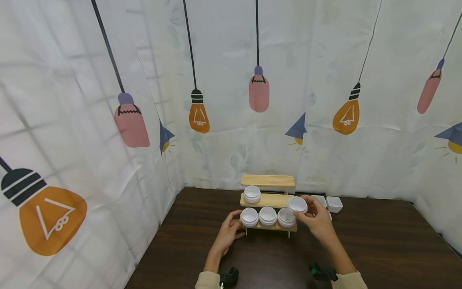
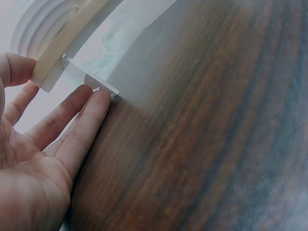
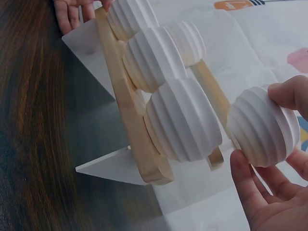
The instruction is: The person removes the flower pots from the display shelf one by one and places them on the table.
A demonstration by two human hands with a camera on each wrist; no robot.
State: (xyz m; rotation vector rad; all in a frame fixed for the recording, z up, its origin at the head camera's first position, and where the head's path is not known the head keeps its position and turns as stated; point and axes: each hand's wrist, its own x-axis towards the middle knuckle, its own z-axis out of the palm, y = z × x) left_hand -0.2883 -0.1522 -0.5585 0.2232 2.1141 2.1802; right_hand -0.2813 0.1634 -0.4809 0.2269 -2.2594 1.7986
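Cream sleeves [image 1: 349, 281] and black wrist bands [image 1: 229, 277] lie nearest, and a dark brown wooden tabletop [image 1: 274, 257] spreads between my forearms and out to the right. Its far edge meets a white cloth printed with hanging lamps [image 1: 223, 52]. My left hand [image 1: 225, 235], fingers fairly straight, touches the left end of a three-tier pale wooden rack [image 1: 274, 200] on translucent legs [image 3: 113, 166]. My right hand [image 1: 319, 220] pinches a round white ribbed bowl [image 1: 297, 204] between thumb and fingers at the rack's right end; whether it touches the middle tier I cannot tell. Three matching bowls [image 1: 268, 215] line the near tier and another [image 1: 252, 194] stands at the middle tier's left, their visible insides plain white. Square white dishes [image 1: 334, 204] sit right of the rack, partly behind my right hand.
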